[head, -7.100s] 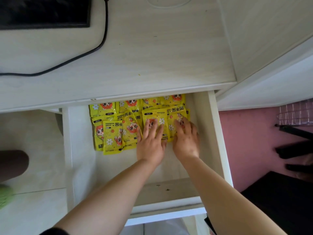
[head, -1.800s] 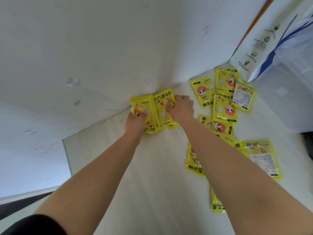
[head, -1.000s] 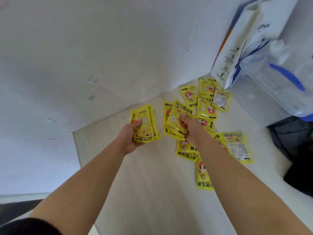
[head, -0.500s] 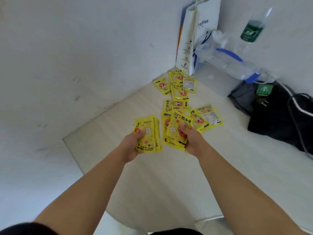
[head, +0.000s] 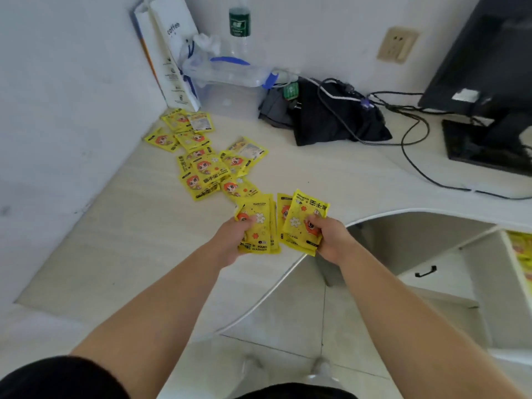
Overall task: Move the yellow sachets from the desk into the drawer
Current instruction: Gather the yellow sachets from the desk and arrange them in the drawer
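left hand (head: 230, 240) has its grip curled round a stack of yellow sachets (head: 259, 226); right hand (head: 331, 237) grips a second stack (head: 302, 217), both above the worktop (head: 129, 240) edge, well apart from the coffee bag (head: 169, 53); loose sachets (head: 204, 168) spread out from that bag's foot; the open drawer (head: 509, 254) is farthest from it

Arms extended; left hand (head: 230, 240), right hand (head: 331, 237) grip sachets (head: 260, 226), fingers probably curled.

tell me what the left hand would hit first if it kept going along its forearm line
Probably the yellow hand-warmer sachets pinched in the right hand, which sit just right of the left hand and its own yellow sachet stack. Past those, the black fabric bag farther back; depth is unclear.
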